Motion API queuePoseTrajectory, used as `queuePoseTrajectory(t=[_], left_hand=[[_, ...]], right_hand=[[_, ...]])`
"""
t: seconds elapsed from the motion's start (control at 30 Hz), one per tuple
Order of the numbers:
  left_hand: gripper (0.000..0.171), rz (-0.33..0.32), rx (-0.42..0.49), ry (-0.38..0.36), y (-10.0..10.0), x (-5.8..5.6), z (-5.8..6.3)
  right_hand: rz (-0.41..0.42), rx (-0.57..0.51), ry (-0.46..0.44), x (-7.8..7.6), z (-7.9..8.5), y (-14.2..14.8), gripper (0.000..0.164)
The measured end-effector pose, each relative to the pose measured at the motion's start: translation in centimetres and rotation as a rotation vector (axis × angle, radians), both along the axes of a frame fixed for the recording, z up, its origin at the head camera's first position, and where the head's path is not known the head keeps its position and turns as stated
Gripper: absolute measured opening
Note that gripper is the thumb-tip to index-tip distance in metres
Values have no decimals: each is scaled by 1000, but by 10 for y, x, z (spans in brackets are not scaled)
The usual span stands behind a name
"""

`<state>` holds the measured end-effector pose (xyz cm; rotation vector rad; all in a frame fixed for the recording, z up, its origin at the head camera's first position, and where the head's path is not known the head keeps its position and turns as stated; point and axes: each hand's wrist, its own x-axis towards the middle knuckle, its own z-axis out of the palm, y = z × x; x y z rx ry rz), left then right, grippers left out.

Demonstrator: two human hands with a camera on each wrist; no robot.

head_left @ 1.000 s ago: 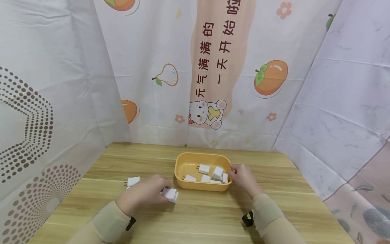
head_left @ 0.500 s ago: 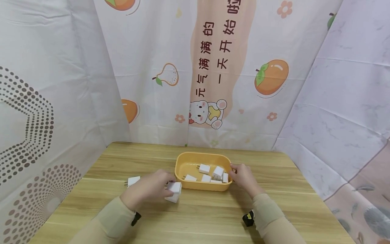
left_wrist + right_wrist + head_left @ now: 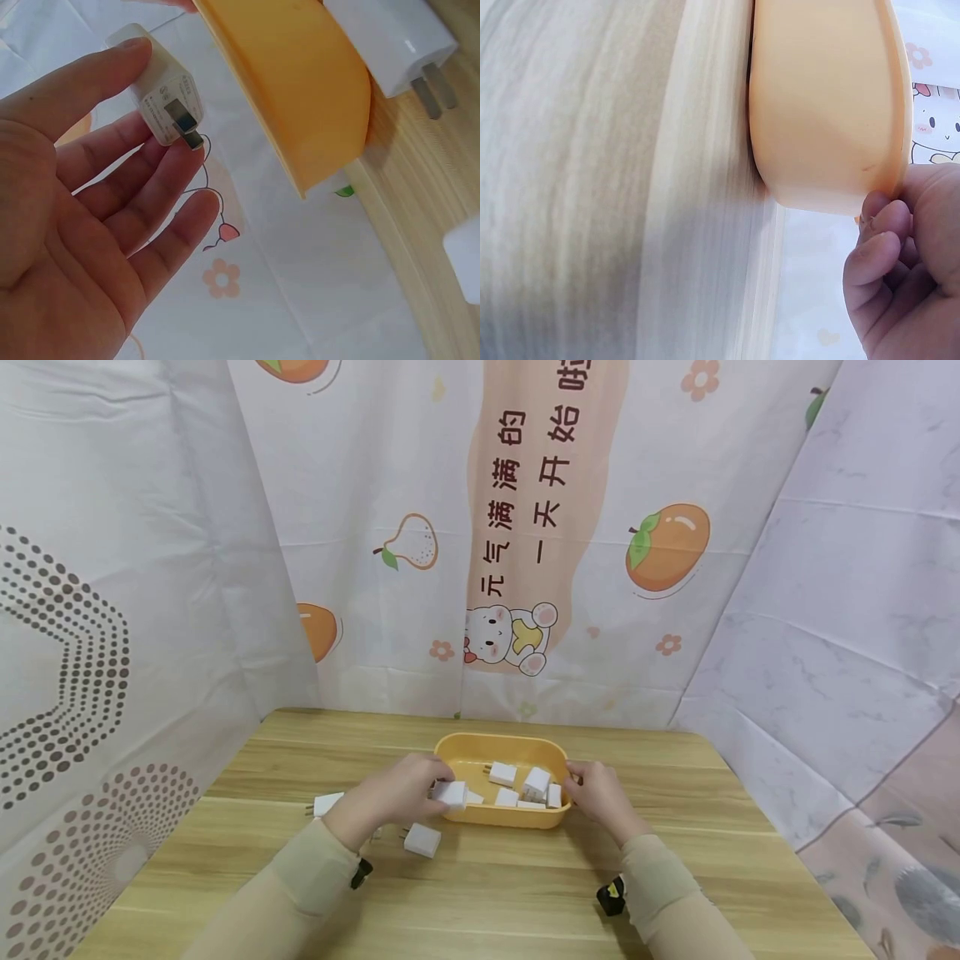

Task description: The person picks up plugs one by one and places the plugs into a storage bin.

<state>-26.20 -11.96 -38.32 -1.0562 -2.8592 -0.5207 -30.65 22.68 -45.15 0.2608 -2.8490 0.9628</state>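
Note:
My left hand (image 3: 405, 789) pinches a white charger plug (image 3: 450, 796) between thumb and fingers, at the left front rim of the yellow plastic bin (image 3: 495, 817). In the left wrist view the held charger plug (image 3: 161, 90) has its metal prongs toward the camera, and the bin (image 3: 285, 82) is close beside it. My right hand (image 3: 600, 793) grips the bin's right end by the rim. The right wrist view has the fingertips of that hand (image 3: 907, 255) curled at the rim of the bin (image 3: 825, 97). Several white charger plugs (image 3: 502, 774) lie inside the bin.
One white charger plug (image 3: 422, 840) lies on the wooden table (image 3: 510, 902) in front of the bin. Another charger plug (image 3: 327, 803) lies farther left, partly behind the left forearm. Printed cloth (image 3: 390, 635) hangs behind the table and at both sides.
My left hand has lifted a charger plug off the one beneath it and carried it up and right to the bin's rim. My right hand has stayed on the bin.

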Motion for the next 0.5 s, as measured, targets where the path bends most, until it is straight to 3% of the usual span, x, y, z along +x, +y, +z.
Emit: queuePoseTrajectory(t=[0.13, 0.33, 0.5], left_hand=[[30, 15, 28, -23, 4, -7, 3], [26, 19, 22, 25, 9, -24, 4], [31, 89, -32, 24, 15, -37, 5]], right_hand=[[-1, -2, -9, 0, 1, 0, 42], [-5, 1, -17, 1, 1, 1, 43], [2, 3, -13, 1, 1, 1, 43]])
